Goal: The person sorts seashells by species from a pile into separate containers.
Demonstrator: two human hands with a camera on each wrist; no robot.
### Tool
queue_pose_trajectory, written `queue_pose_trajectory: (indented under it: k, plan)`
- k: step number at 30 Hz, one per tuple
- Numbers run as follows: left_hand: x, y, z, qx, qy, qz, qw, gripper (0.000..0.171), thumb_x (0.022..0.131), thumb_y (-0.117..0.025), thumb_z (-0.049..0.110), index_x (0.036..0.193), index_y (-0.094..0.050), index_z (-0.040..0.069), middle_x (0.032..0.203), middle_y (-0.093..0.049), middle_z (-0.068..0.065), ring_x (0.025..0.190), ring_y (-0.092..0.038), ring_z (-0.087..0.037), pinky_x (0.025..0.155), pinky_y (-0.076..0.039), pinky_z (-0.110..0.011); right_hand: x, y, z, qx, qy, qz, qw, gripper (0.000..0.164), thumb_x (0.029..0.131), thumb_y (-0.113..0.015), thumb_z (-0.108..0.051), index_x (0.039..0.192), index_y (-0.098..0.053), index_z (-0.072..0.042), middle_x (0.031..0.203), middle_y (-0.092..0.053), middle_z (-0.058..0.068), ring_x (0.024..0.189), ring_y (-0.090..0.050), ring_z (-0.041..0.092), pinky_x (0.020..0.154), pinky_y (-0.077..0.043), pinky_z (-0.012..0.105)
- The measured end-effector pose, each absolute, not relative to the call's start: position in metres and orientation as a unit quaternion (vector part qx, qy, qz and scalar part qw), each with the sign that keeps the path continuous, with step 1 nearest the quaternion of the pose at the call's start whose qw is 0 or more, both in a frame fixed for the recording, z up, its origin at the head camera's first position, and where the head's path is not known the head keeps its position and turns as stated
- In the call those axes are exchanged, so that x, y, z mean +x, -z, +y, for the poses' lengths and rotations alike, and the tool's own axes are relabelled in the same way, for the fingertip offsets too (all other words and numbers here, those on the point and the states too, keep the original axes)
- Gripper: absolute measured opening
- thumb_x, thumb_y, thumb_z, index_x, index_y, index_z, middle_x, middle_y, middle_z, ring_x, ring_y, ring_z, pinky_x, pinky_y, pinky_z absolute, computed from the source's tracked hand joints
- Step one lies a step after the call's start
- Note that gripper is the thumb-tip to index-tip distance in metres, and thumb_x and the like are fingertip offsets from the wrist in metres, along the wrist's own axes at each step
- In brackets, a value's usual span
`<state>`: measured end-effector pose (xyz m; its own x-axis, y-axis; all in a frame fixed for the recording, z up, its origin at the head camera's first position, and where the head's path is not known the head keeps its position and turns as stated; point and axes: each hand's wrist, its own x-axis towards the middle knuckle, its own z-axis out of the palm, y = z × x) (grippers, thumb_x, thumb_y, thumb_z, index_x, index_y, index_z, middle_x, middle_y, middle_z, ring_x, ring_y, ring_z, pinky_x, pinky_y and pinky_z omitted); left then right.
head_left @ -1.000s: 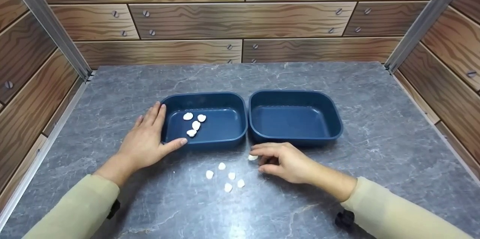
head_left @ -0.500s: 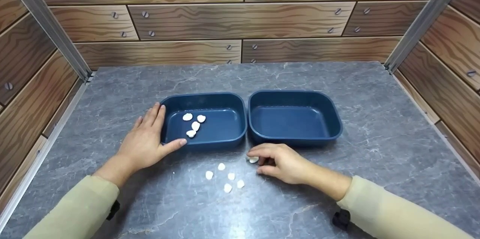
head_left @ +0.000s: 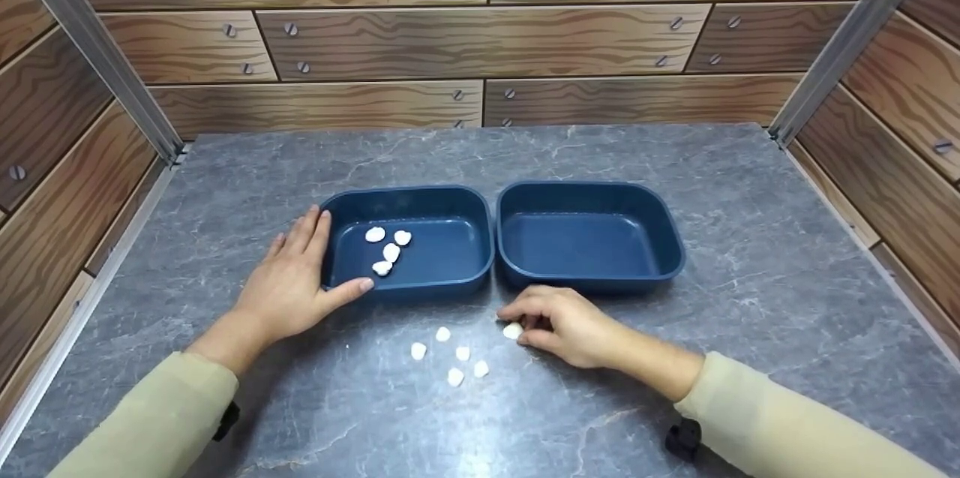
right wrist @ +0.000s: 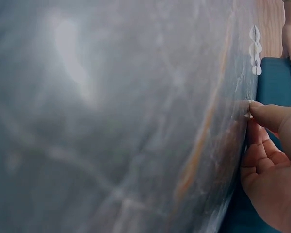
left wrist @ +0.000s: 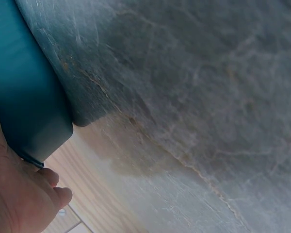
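My left hand [head_left: 289, 287] rests against the left blue tray [head_left: 416, 287], its straight fingers along the left wall and its thumb at the front rim. Inside that tray lie several small white pebble-like pieces [head_left: 391, 252]. My right hand [head_left: 570, 324] is low over the table in front of the right blue tray [head_left: 592, 279]. Thumb and forefinger are bent about a white pebble [head_left: 513, 331], which sits between their tips on the table. From the right wrist view, the thumb tip touches this small white pebble [right wrist: 248, 109]; the other fingers are curled.
Several more white pebbles [head_left: 463, 353] are scattered on the grey marbled table [head_left: 360, 410] left of my right hand. Both trays stand side by side, almost touching. Wood-patterned panels [head_left: 480, 43] with metal corner posts enclose the table's back and sides.
The pebble at my right hand has shifted slightly toward me, from under the forefinger to beside the thumb tip. My left hand and both trays have stayed in place.
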<state>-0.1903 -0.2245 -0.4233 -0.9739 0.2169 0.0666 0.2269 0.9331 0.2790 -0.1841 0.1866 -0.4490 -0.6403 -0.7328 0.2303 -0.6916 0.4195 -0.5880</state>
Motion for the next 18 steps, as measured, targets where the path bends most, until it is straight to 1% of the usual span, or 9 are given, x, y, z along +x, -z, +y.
queue_pose_trajectory:
  k: [5, 9, 18]
  plan:
    - [-0.1893, 0.4235, -0.2245, -0.114, 0.145, -0.983, 0.018, 0.122, 0.093, -0.051, 0.085, 0.168, -0.013, -0.003, 0.175, -0.01, -0.025, 0.16, -0.014, -0.046, 0.127, -0.014, -0.063, -0.1845, 0.4513, 0.187, -0.428, 0.33, 0.841, 0.024, 0.03, 0.093, -0.081, -0.006, 0.123, -0.078, -0.011, 0.111, -0.075, 0.001, 0.097, -0.069, 0.019, 0.085, -0.058, 0.037]
    - [-0.189, 0.4232, -0.2244, -0.115, 0.146, -0.983, 0.019, 0.123, 0.092, -0.05, 0.086, 0.168, -0.014, -0.003, 0.175, -0.01, -0.025, 0.16, -0.015, -0.046, 0.127, -0.014, -0.063, -0.1842, 0.4516, 0.1872, -0.43, 0.326, 0.842, 0.023, 0.028, 0.093, -0.082, -0.01, 0.121, -0.079, -0.011, 0.108, -0.075, 0.001, 0.095, -0.068, 0.017, 0.084, -0.057, 0.036]
    - [-0.1897, 0.4224, -0.2239, -0.108, 0.15, -0.983, 0.012, 0.119, 0.094, -0.056, 0.08, 0.169, -0.011, -0.002, 0.175, -0.008, -0.024, 0.16, -0.014, -0.045, 0.128, -0.012, -0.062, -0.1848, 0.4488, 0.1864, -0.428, 0.316, 0.846, 0.038, 0.022, 0.095, -0.082, -0.015, 0.117, -0.081, -0.014, 0.104, -0.073, 0.0, 0.091, -0.066, 0.015, 0.081, -0.056, 0.033]
